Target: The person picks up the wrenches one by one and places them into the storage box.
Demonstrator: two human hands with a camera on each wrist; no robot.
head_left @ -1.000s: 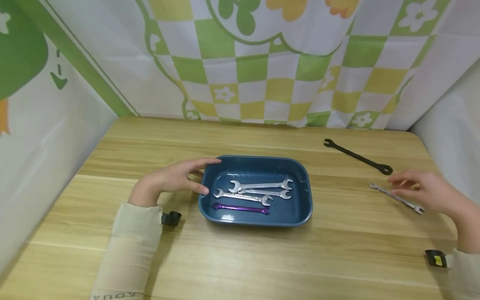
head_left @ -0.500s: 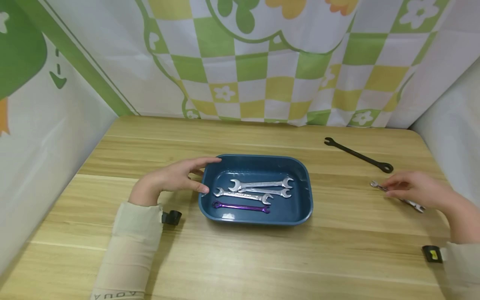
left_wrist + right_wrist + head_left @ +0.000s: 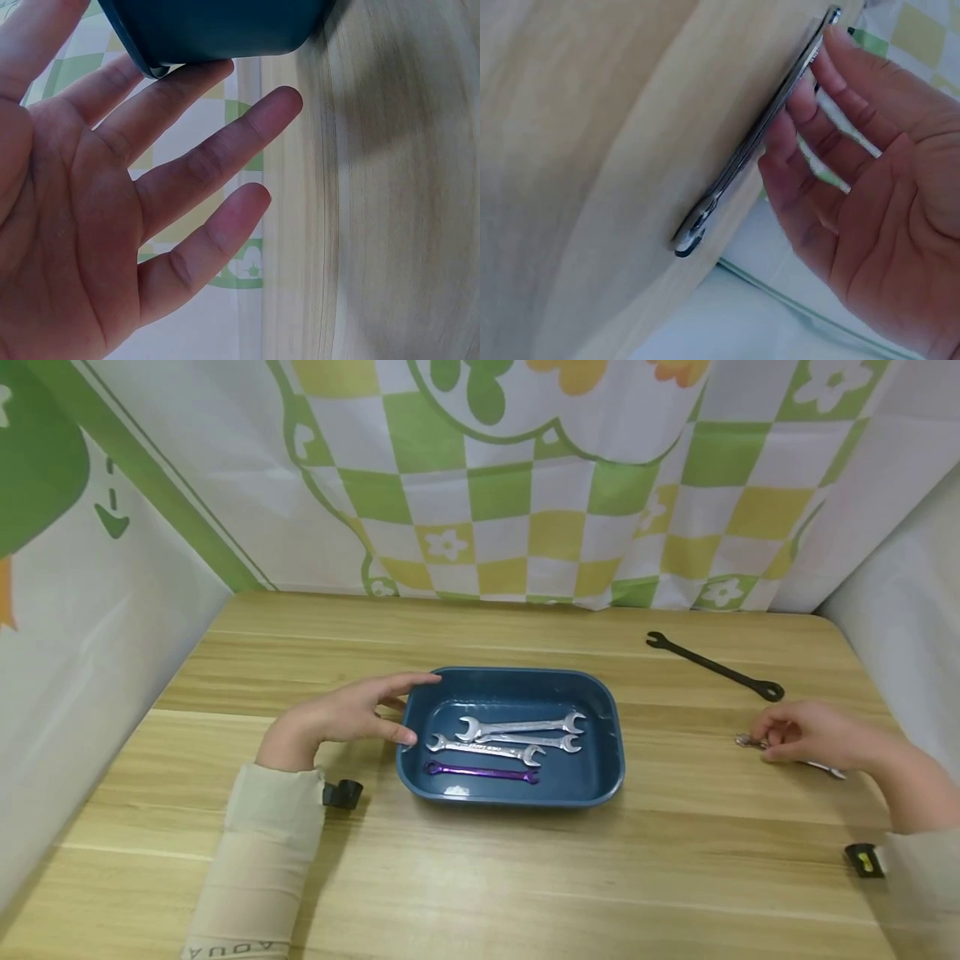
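Note:
In the head view a dark blue plastic bin (image 3: 510,797) stands in the middle of the table. My left hand (image 3: 352,714) spans its left end, with thumb and index finger at the rim. The left wrist view shows the fingers (image 3: 202,165) spread and nearly straight, some against the outer wall. Far to the right, my right hand (image 3: 821,739) pinches a small silver open-end wrench (image 3: 754,139) between thumb and fingertips. One end of this wrench tilts toward the tabletop; the hand covers its middle in the head view.
Inside the bin lie several wrenches: a large silver wrench (image 3: 525,725) over another, a third silver wrench (image 3: 487,749) and a purple wrench (image 3: 480,772). A black wrench (image 3: 712,666) lies at the back right. A patterned curtain (image 3: 502,518) hangs behind the table (image 3: 465,877).
My right hand has come down onto the small silver wrench, its fingers closing round the middle, and has shifted slightly left. The left hand and bin have stayed in place.

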